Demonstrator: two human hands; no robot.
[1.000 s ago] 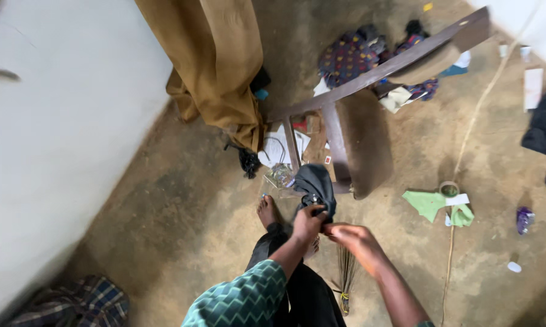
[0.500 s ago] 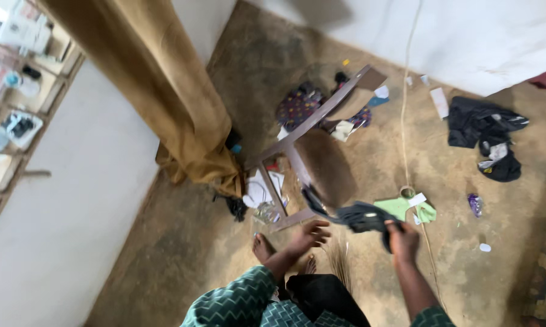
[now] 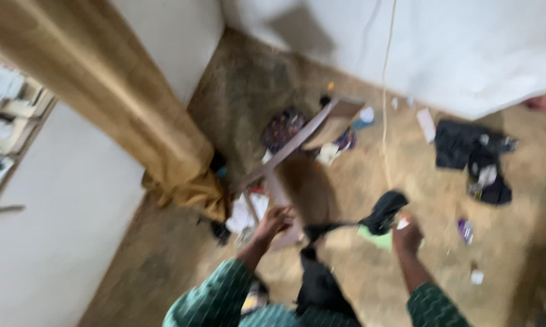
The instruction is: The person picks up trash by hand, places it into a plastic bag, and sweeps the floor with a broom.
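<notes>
**Dark cloth held up over a cluttered floor**

Head view: the picture is blurred. The right hand (image 3: 406,235) is closed around one end of a dark cloth (image 3: 383,212), which bunches just above the grip and trails off in a thin strip to its left, towards the middle of the frame. The left hand (image 3: 274,220) is raised with fingers spread and loose, gripping nothing; it hangs well to the left of the cloth's strip, apart from it. Just beyond the left hand lies a wooden bench (image 3: 297,148) tipped on the dirt floor (image 3: 164,260), with papers by its near end. Left of that hand hangs a brown curtain (image 3: 134,121). Directly under the right hand's grip lies a green scrap (image 3: 373,239). Further right of it sits a pile of dark clothes (image 3: 473,154) near the white wall (image 3: 467,48).
</notes>
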